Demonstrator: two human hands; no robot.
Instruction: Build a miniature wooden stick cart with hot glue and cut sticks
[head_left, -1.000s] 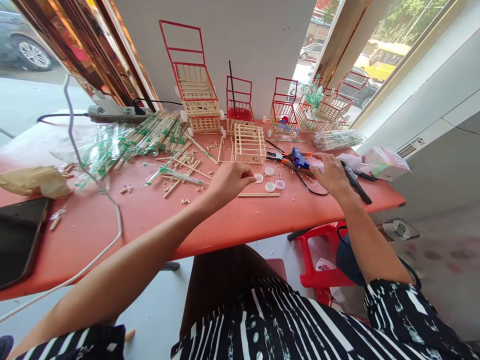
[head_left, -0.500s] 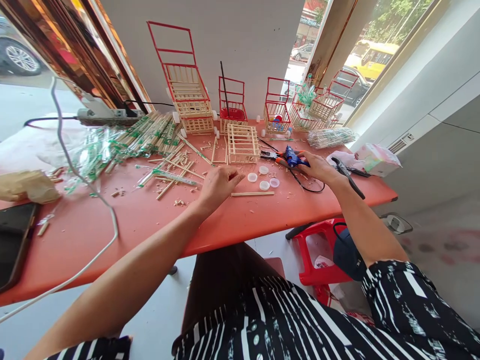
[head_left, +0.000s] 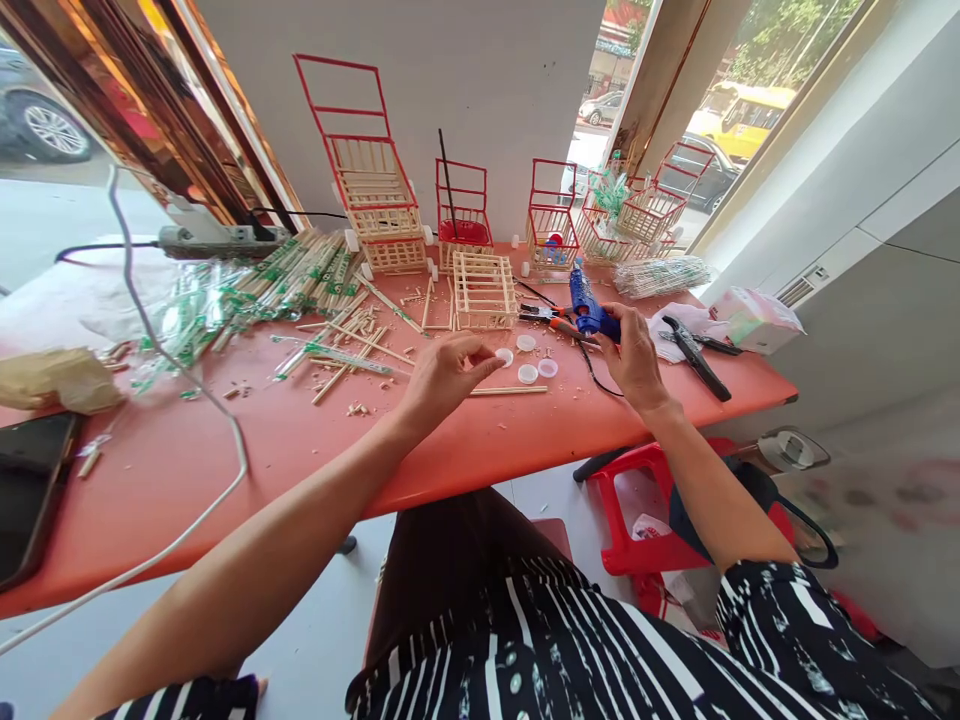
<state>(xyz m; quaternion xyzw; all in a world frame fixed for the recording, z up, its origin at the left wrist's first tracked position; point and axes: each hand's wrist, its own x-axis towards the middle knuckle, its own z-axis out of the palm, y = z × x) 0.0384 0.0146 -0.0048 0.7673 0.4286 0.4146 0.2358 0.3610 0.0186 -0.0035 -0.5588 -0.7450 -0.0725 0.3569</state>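
Observation:
My right hand is wrapped round a blue glue gun, raised a little over the table with its nozzle toward the left. My left hand is at the white round cap, fingertips pinched at its edge. Three more caps lie beside it, among them a white one and a pinkish one. Below them are thin wooden sticks, partly behind my left hand. A small frame of wooden sticks stands behind the caps, with orange-handled pliers at its right.
Stick carts with red handles stand along the wall. Wrapped chopsticks and loose sticks cover the table's left part. A white cable crosses the left side. Black-handled pliers and a tissue pack lie at the right.
My right hand has lifted the glue gun and turned it. My left hand has moved slightly right, its fingertips now at the nearest cap.

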